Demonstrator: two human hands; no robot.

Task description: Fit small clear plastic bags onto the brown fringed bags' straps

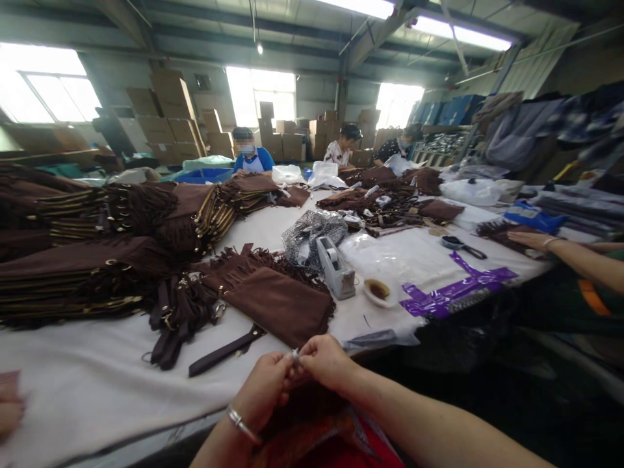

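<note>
My left hand (267, 385) and my right hand (327, 361) meet at the table's near edge. Both are closed in a pinch on a small shiny metal piece (295, 354), mostly covered by fingertips, so its exact kind is unclear. Just beyond them lies a flat brown fringed pouch (280, 304). A dark wrist strap (225, 351) with a metal fitting rests left of the pouch's near corner. Farther left is a bundle of similar dark straps (176, 318) with metal clasps.
Stacks of brown pouches (73, 273) fill the left side. Beyond my hands stand a grey tape dispenser (336, 272) and a small dish (377, 292). Purple tape (453, 290) lies right. Co-workers' hands show at right (529, 240) and left edge (8, 406); several people sit opposite.
</note>
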